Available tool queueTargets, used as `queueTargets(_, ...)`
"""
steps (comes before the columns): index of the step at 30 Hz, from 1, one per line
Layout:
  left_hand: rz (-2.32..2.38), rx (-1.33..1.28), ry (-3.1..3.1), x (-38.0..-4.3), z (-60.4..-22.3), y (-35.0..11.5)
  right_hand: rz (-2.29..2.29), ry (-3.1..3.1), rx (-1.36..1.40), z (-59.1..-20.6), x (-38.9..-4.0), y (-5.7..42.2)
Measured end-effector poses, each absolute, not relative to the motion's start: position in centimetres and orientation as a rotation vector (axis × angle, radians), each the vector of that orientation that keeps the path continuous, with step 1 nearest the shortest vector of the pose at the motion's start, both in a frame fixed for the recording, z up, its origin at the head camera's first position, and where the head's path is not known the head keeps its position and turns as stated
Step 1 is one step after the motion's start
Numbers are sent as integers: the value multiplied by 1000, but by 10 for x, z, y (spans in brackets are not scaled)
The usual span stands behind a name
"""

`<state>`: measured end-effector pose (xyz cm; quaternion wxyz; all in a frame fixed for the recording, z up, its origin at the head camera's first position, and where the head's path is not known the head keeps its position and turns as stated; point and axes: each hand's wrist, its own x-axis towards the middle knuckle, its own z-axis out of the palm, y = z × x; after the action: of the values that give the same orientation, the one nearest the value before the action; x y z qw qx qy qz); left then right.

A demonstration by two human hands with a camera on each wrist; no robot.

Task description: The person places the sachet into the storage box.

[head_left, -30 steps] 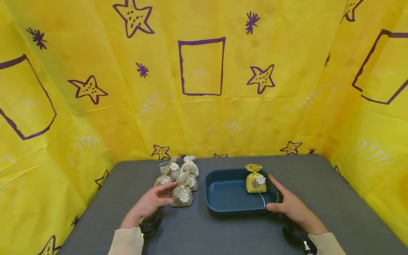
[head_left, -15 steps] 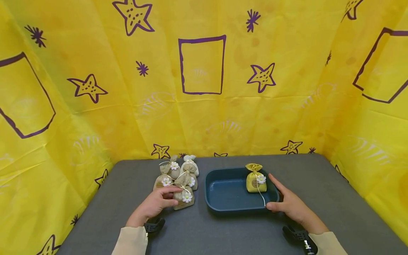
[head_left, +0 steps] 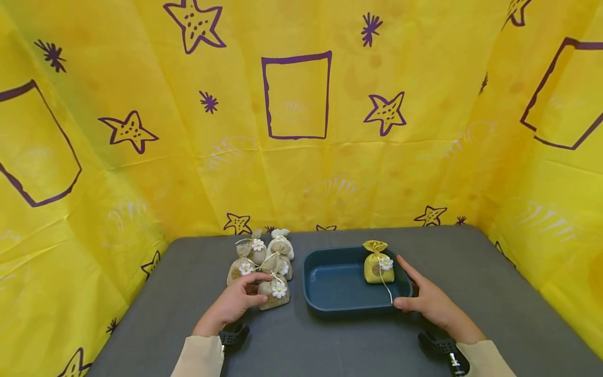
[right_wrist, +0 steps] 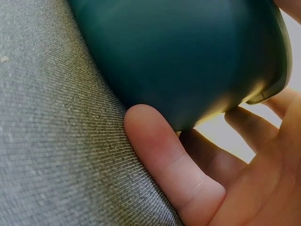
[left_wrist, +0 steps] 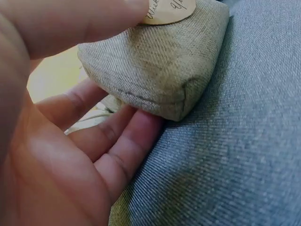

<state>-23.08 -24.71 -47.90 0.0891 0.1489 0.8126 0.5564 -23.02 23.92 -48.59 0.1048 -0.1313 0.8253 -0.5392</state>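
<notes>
Head view, clock face with 12 at the back wall: left hand (head_left: 235,301) has the front bag (head_left: 271,302) pinched from its 9 o'clock side, thumb low, fingers up by the neck. Left wrist view puts the thumb at the bag's round tag (left_wrist: 171,12), text partly cut off. Can't tell if the bag's base is fully down on the worktop (head_left: 301,345). Tray (head_left: 334,288) sits at 3 o'clock from that bag, near but not touching. Right hand (head_left: 431,301) grips the tray's 3 o'clock end, thumb on the near corner, fingers round the far side. Yellow bag (head_left: 373,273) is upright inside the tray, at that same end, white flower on front, cord (head_left: 387,290) trailing toward the near rim. Rest of the cluster, from the front bag: left bag (head_left: 234,272) at 10, back bag (head_left: 256,255) at 11, white bag (head_left: 288,247) at 12, middle bag (head_left: 285,257) just short of it. Yellow printed cloth (head_left: 292,178) behind.
</notes>
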Motion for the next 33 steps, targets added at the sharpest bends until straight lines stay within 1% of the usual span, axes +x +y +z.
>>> queueTargets(7, 1625, 473, 2447, -234, -481, -245, -1571, 2468, -409, -486, -229, 240)
queueTargets(16, 1603, 445, 2530, -233, -482, -240, -1572, 2462, -407, -486, -230, 240)
queueTargets(25, 1555, 439, 2563, -224, -462, -233, -1564, 2486, -431, -484, -229, 240)
queueTargets(33, 1562, 402, 2560, -233, -480, -241, -1559, 2483, -422, -484, -229, 239)
